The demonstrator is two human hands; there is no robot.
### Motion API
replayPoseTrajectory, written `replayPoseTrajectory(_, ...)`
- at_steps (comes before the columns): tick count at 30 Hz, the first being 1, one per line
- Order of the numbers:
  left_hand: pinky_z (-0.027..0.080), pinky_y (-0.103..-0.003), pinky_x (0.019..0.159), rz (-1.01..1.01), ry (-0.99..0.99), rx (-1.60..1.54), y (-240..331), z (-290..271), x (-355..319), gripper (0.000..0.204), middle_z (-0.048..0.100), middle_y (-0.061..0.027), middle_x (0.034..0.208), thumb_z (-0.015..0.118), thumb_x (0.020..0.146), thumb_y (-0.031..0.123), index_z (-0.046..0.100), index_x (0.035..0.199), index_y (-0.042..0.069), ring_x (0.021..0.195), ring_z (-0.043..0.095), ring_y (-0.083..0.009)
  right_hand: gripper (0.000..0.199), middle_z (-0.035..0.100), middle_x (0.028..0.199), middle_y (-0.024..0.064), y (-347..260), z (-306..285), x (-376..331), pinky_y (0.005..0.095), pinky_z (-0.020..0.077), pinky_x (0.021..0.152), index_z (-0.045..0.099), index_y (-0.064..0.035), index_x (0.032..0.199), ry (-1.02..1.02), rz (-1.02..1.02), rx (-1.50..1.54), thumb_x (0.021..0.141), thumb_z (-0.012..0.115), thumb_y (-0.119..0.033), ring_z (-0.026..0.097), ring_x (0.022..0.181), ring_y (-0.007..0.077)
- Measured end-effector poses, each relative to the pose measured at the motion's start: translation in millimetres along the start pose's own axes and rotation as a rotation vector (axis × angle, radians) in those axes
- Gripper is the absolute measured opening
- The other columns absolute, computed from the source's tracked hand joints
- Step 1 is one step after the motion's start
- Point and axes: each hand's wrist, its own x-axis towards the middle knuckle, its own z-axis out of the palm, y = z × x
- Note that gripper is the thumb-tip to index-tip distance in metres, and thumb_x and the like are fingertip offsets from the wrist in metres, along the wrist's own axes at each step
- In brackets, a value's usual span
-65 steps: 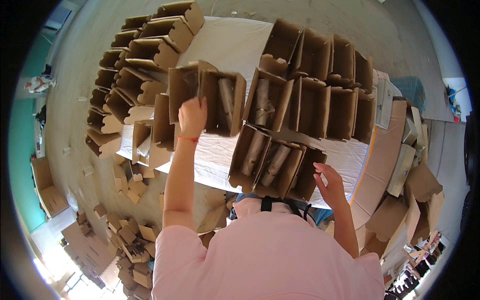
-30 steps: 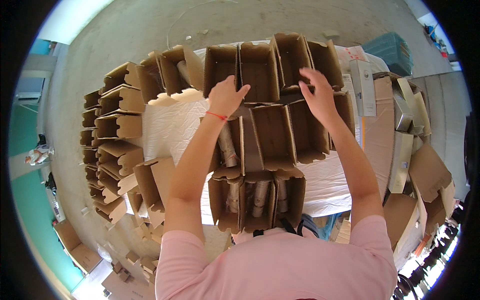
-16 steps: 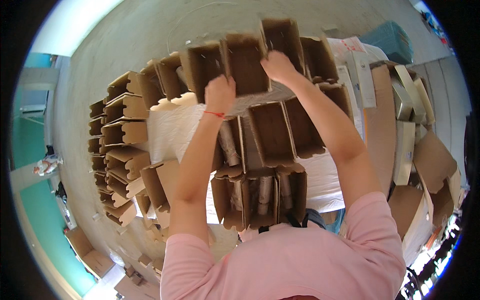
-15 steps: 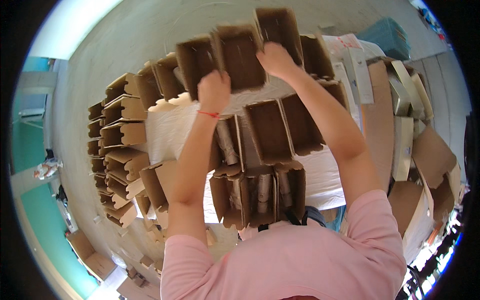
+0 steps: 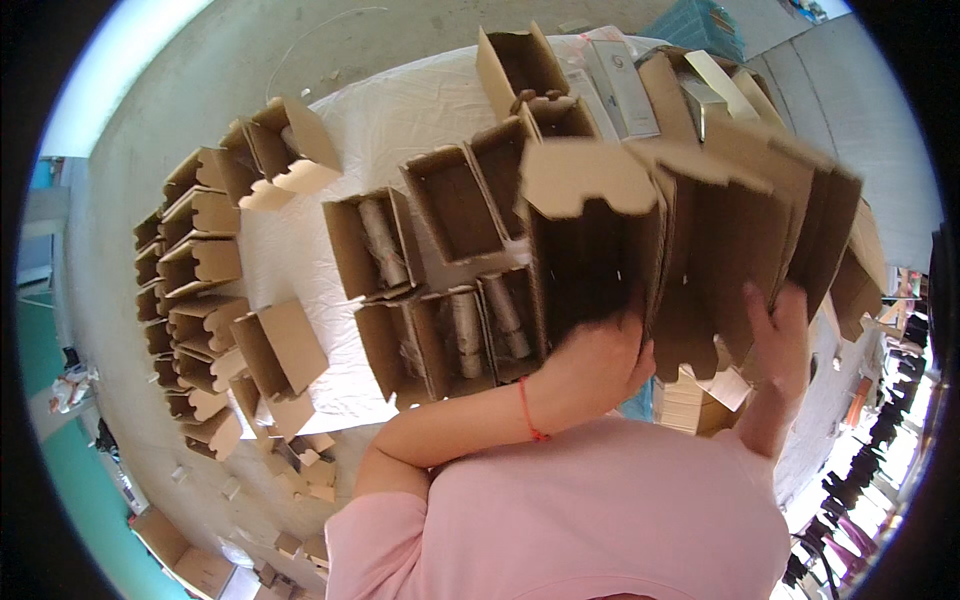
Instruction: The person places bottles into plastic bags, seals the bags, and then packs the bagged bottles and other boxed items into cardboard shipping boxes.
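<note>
Close to my body on the right, I hold a row of open cardboard boxes (image 5: 590,270) with notched end flaps. My left hand (image 5: 595,365), a red string on its wrist, pinches the adjoining walls of the nearest two boxes. The right hand (image 5: 785,335) grips box walls farther right, its thumb inside the middle box (image 5: 725,250). The insides of these boxes are dark, and no contents show. Left of them, on the white-covered table (image 5: 350,110), stand more boxes; several hold wrapped cylinders (image 5: 380,240), and another box (image 5: 450,205) shows only its brown bottom.
Stacked cardboard boxes (image 5: 200,265) line the table's left side, with a tilted box (image 5: 280,350) nearby. A single box (image 5: 520,70) stands at the far edge. Long white boxes (image 5: 622,88) and a blue-green wrapped bundle (image 5: 697,28) are at the far right. Cardboard scraps lie on the floor.
Both hands have moved from the table's far side toward my body and right, carrying the gripped boxes. The view has turned right. One far box stays behind.
</note>
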Motion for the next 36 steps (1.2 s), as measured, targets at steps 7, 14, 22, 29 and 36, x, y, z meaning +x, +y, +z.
replayPoseTrajectory(7, 0.048, -0.048, 0.059, -0.268, -0.241, -0.147, -34.7, 77.0, -38.5, 0.025, 0.056, -0.0271, 0.069, 0.055, 0.082, 0.017, 0.048, 0.084, -0.007, 0.066, 0.057, -0.044, 0.034, 0.052, 0.069, 0.0293, 65.4, 53.9, -66.2, 0.0487, 0.0419, 0.061, 0.053, 0.0066, 0.076, -0.286, 0.118, -0.062, 0.086, 0.057, -0.025, 0.052, 0.068, 0.0464)
replayPoseTrajectory(14, 0.048, -0.047, 0.061, -0.308, -0.16, -0.068, -25.9, 49.3, -59.8, 0.026, 0.056, -0.0285, 0.07, 0.057, 0.08, 0.017, 0.05, 0.084, -0.008, 0.068, 0.057, -0.0448, 0.023, 0.057, 0.074, 0.0289, 4.7, 52.1, -65.2, 0.0489, 0.046, 0.065, 0.057, 0.0052, 0.08, -0.355, 0.054, -0.099, 0.085, 0.053, -0.017, 0.057, 0.073, 0.0456)
replayPoseTrajectory(22, 0.049, -0.048, 0.064, -0.319, -0.163, -0.03, -59.2, 85.7, -66.1, 0.029, 0.058, -0.0271, 0.071, 0.054, 0.081, 0.021, 0.054, 0.078, -0.008, 0.07, 0.06, -0.0423, 0.027, 0.057, 0.076, 0.0314, 33.3, 85.4, -47.9, 0.049, 0.0457, 0.068, 0.057, 0.0093, 0.076, -0.432, 0.051, -0.136, 0.083, 0.054, -0.017, 0.057, 0.078, 0.0458)
replayPoseTrajectory(29, 0.051, -0.046, 0.07, -0.436, -0.256, 0.008, -73.7, 106.9, -53.9, 0.029, 0.061, -0.0257, 0.071, 0.054, 0.076, 0.021, 0.062, 0.067, -0.005, 0.071, 0.061, -0.0416, 0.028, 0.059, 0.085, 0.0305, 107.5, 133.8, -42.3, 0.0441, 0.0457, 0.074, 0.058, 0.0092, 0.088, -0.639, 0.124, -0.115, 0.082, 0.056, -0.018, 0.059, 0.084, 0.0431)
replayPoseTrajectory(36, 0.05, -0.046, 0.071, -0.544, -0.294, 0.013, -109.0, 117.8, -54.5, 0.034, 0.064, -0.0222, 0.079, 0.054, 0.083, 0.03, 0.062, 0.081, -0.003, 0.076, 0.063, -0.0389, 0.03, 0.062, 0.095, 0.0265, 154.3, 215.9, -52.0, 0.0434, 0.0456, 0.08, 0.06, 0.0035, 0.102, -0.484, 0.209, -0.044, 0.086, 0.056, -0.022, 0.058, 0.094, 0.0411)
